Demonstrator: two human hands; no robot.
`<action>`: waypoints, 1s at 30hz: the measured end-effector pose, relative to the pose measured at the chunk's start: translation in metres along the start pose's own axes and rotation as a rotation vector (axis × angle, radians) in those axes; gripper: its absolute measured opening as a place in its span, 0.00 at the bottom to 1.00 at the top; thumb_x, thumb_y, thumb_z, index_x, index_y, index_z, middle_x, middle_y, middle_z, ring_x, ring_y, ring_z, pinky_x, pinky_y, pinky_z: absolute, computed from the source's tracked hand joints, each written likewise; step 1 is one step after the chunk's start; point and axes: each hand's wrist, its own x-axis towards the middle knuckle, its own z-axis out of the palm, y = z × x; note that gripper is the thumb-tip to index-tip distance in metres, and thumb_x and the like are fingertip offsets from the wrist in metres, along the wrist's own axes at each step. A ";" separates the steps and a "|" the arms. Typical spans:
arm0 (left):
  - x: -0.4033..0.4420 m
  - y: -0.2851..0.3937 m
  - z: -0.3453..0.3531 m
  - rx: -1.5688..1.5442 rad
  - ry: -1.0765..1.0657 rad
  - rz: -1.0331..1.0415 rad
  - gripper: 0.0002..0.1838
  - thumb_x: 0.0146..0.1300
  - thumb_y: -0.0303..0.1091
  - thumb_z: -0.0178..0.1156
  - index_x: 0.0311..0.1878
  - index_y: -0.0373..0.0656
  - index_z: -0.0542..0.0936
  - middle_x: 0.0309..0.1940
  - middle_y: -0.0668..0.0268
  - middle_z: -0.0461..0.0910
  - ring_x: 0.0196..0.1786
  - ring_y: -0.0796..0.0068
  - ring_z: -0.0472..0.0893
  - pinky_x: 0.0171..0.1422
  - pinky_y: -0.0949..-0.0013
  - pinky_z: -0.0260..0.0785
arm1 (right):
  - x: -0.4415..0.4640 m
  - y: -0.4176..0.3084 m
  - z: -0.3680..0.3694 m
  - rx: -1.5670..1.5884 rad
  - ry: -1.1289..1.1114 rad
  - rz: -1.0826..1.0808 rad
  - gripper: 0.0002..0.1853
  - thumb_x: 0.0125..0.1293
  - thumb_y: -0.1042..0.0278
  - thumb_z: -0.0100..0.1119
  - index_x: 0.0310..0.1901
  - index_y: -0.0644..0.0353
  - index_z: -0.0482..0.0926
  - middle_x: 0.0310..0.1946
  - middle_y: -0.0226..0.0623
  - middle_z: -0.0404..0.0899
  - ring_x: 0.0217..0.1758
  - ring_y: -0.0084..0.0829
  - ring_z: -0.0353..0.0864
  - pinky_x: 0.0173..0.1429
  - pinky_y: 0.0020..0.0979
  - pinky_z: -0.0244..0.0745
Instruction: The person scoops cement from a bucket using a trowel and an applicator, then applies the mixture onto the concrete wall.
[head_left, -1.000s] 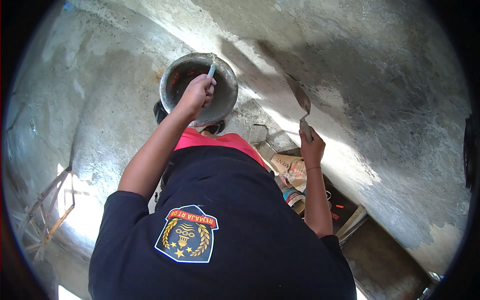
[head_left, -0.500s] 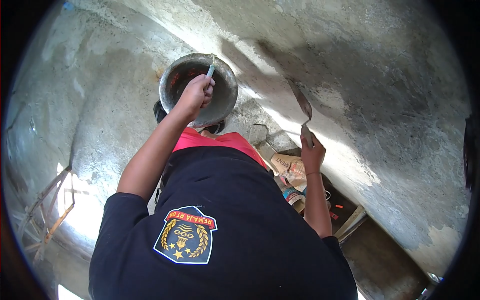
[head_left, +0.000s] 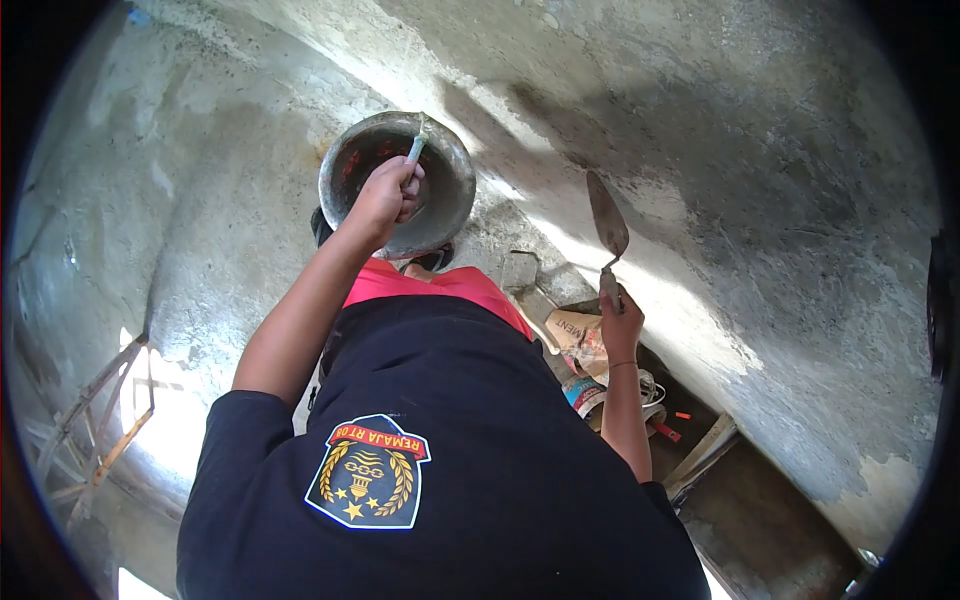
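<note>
From where I sit, the head view gives me both arms reaching forward past the dark shirt (head_left: 470,440). My left grip (head_left: 390,195) is clamped on a green-handled tool (head_left: 416,149); the handle runs up out of the fist, its thin end pointing away from the body. I can't tell what the rest of it looks like, as the fist covers it. That fist shows over the wide round basin (head_left: 448,215), with the tool's thin end in line with the far rim; whether it touches the rim I can't say. The inside of the basin carries red-orange patches.

My right grip (head_left: 622,318) is closed on the handle of a trowel (head_left: 608,222). The blade lies just beyond the fingers, tip pointing away from me, showing against the rough grey wall (head_left: 760,210). I can't make out whether it touches the surface.

The basin's near side shows just beyond the pink shorts (head_left: 445,288). Near my right forearm, on its inner side, lie a brown paper bag (head_left: 580,335) with printed letters and a labelled can (head_left: 583,394). A red object (head_left: 665,431) shows past the forearm's outer side. Far to the left stands a wooden frame (head_left: 122,437).
</note>
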 end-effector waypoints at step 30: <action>-0.002 -0.003 0.003 0.037 0.029 -0.008 0.09 0.71 0.41 0.43 0.37 0.50 0.69 0.17 0.79 0.55 0.15 0.86 0.50 0.19 0.75 0.40 | 0.040 -0.013 -0.005 -0.293 0.043 -0.190 0.18 0.59 0.51 0.62 0.46 0.52 0.83 0.32 0.44 0.83 0.38 0.47 0.83 0.42 0.40 0.77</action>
